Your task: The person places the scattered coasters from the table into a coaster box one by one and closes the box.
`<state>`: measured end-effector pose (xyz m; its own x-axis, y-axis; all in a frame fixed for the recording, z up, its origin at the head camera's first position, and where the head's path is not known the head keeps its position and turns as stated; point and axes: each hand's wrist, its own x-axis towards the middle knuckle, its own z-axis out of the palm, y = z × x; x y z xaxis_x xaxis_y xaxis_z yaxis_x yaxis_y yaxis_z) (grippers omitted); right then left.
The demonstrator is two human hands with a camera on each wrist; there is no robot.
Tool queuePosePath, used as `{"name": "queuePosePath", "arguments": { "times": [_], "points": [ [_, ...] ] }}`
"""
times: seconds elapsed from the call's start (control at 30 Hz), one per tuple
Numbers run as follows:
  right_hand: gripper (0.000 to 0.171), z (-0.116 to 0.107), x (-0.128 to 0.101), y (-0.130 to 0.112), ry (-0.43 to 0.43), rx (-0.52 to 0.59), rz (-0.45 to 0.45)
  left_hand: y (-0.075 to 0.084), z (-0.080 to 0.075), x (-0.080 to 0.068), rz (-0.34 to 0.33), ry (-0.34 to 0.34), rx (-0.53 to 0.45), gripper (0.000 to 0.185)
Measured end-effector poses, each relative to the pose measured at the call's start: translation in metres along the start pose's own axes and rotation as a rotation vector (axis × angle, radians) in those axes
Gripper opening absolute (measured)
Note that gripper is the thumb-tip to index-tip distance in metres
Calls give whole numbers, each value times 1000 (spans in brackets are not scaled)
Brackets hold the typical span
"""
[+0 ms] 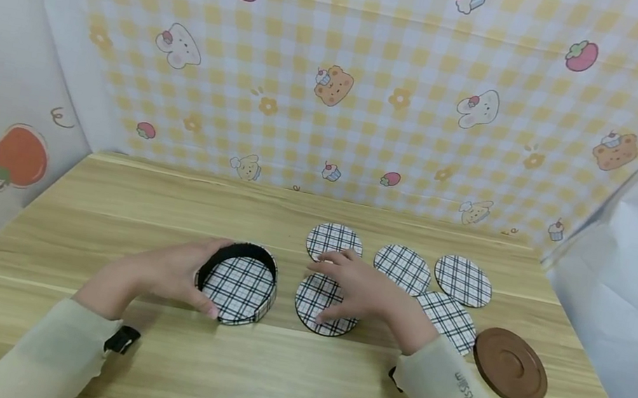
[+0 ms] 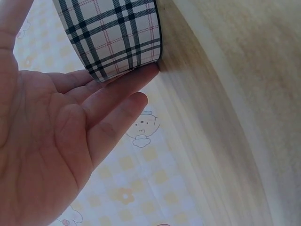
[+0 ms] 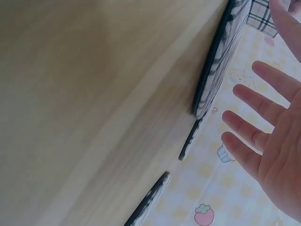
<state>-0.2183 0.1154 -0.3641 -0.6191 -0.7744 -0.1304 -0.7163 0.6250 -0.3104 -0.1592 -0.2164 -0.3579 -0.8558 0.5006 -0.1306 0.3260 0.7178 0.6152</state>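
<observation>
My left hand point(image 1: 178, 268) holds a round, open-topped coaster holder point(image 1: 267, 304) by its left side, thumb at the near edge and fingers toward the far edge. Plaid covers its wall and floor, with black lining inside; the left wrist view shows fingertips against the plaid wall point(image 2: 115, 40). To its right, my right hand point(image 1: 363, 289) hovers with spread fingers above a round plaid coaster point(image 1: 314, 301), partly hiding it. Nothing shows in that palm in the right wrist view, where coaster edges point(image 3: 214, 66) lie beyond the fingers.
More plaid coasters lie behind and to the right: one at the back point(image 1: 335, 236), another point(image 1: 403, 267) beside it, a third point(image 1: 463, 281) further right, and one point(image 1: 451, 322) nearer. A brown round disc point(image 1: 510, 364) lies at the right of the wooden table point(image 1: 260, 388).
</observation>
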Motion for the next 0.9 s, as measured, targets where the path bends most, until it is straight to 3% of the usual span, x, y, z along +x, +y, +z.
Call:
{"name": "queuePosePath", "arguments": {
  "times": [0.53,0.9],
  "points": [
    [87,3,-9,4,-66,-29,28,0,0,-1,-8,2,7,115],
    [93,8,-12,5,-118,-61,37,0,-1,-2,39,11,7,116]
  ]
}}
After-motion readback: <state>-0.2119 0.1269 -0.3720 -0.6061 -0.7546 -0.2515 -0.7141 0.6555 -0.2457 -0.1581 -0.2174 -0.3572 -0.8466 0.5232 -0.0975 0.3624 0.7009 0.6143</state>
